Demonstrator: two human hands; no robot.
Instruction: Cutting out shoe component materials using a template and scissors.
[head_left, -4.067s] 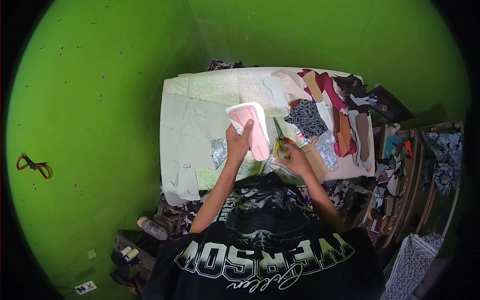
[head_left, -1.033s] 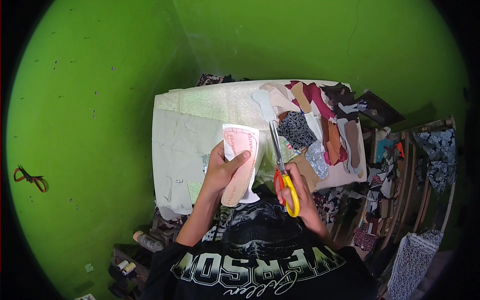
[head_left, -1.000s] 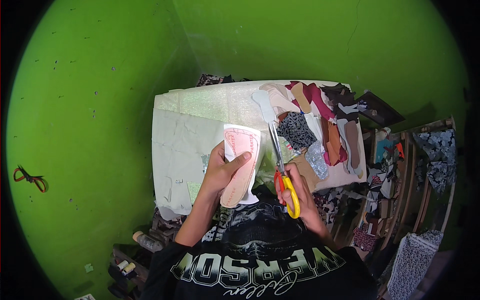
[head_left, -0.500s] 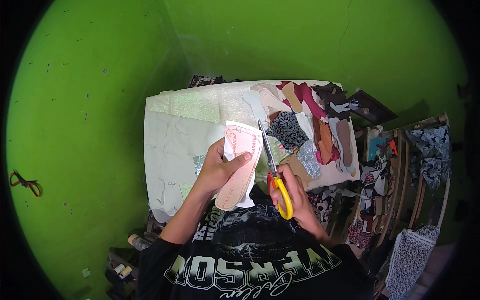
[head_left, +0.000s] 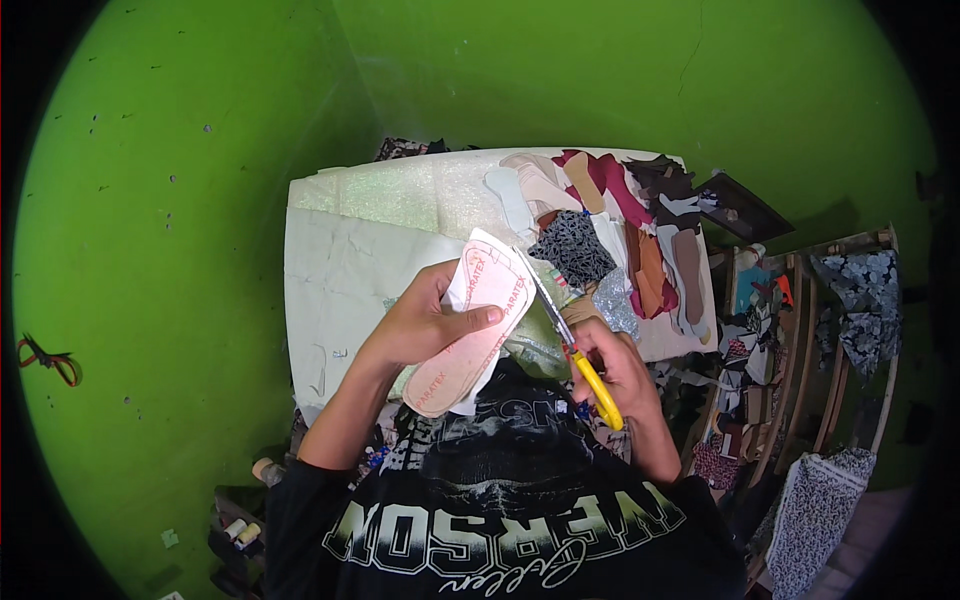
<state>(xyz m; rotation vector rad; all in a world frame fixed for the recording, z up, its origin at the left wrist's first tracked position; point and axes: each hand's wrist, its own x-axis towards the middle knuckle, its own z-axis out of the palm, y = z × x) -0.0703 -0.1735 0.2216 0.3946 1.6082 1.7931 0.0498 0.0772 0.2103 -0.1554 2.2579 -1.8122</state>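
My left hand (head_left: 432, 318) grips a pinkish insole pattern (head_left: 470, 345) together with white sheet material (head_left: 462, 290) behind it, thumb on top. An outline is drawn near the pattern's edge, and white margin sticks out past its sides. In my right hand (head_left: 618, 368) are scissors (head_left: 590, 378) with yellow and red handles. Their blades point up and to the left, lying along the right edge of the white material near the insole's wide end. Whether the blades are apart is hard to make out.
A pale worktable (head_left: 345, 270) lies beneath my hands. On its right are insole-shaped pieces in white, maroon and brown (head_left: 650, 270), plus a dark patterned cloth (head_left: 573, 248). Wooden racks (head_left: 800, 340) with fabric scraps stand at the right. Green walls (head_left: 200, 250) enclose the left and back.
The insole pattern and white sheet have tilted clockwise, the upper end swinging right. My right hand and the scissors have shifted right, with the handles now looking closer together.
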